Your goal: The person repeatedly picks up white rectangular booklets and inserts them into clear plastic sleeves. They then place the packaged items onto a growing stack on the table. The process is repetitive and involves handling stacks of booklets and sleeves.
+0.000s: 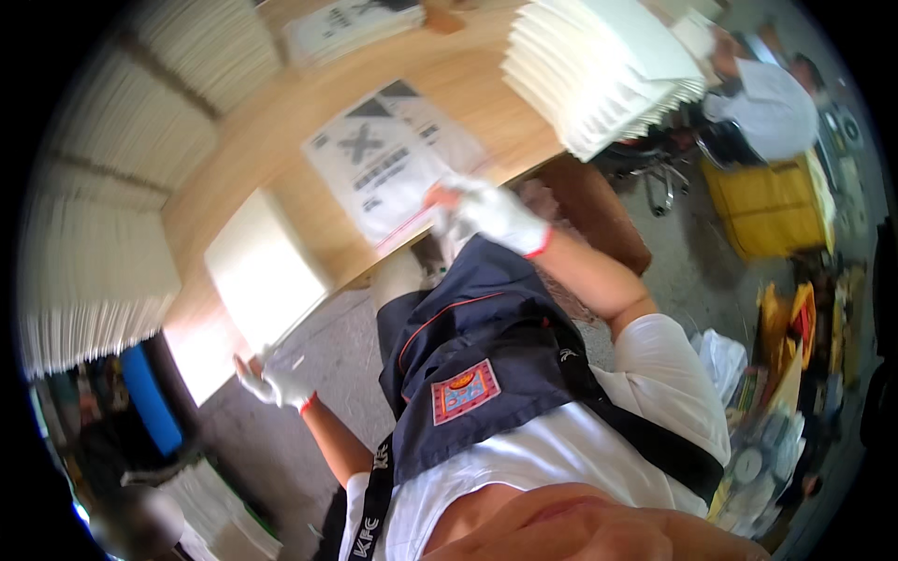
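Observation:
My left hand [278,384], in a white glove with bare fingertips and a red cuff, is off the table's near left edge. Its fingers are apart and hold nothing; the nearest thing is a white stack of sheets or thin booklets [266,266]. My right hand [488,217], gloved alike, is at the near right corner of a printed white plastic bag [388,159]. The bag lies flat on the wooden table [271,154], a red line along its near edge. Motion blurs the right fingers, so whether they grip the bag's corner is unclear.
Tall white paper stacks [112,252] line the table's left side. A fanned white stack [608,70] stands at the right edge, and more printed bags [351,28] lie at the back. To the right are a seated person [762,112], a yellow container [772,210] and floor clutter [767,439].

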A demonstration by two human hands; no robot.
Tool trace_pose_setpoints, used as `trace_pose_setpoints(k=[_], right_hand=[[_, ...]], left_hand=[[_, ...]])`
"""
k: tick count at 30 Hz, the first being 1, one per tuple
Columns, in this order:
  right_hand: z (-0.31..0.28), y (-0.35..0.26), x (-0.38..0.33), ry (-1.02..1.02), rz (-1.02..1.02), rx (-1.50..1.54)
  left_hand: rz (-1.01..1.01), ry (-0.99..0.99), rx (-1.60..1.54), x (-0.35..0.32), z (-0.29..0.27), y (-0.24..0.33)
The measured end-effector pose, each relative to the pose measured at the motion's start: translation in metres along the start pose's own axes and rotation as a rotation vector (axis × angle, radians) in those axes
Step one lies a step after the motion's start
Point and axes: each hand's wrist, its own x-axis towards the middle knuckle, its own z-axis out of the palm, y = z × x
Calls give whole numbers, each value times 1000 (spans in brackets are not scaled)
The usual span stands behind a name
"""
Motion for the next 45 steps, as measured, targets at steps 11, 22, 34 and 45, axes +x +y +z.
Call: trace_pose_setpoints(k=[11,22,34,45], right_hand=[[-217,-162,-80,808,65,-63],[-275,-162,-57,785,-43,302],[-303,-196,-62,765,-86,223],[-281,-191,-65,737,-62,196]], left_hand=[[591,-449,40,-51,84,45],[777,-997,288,-99,153,66],[907,-1200,718,-93,233,43],[867,-1252,791,-81,236,54]])
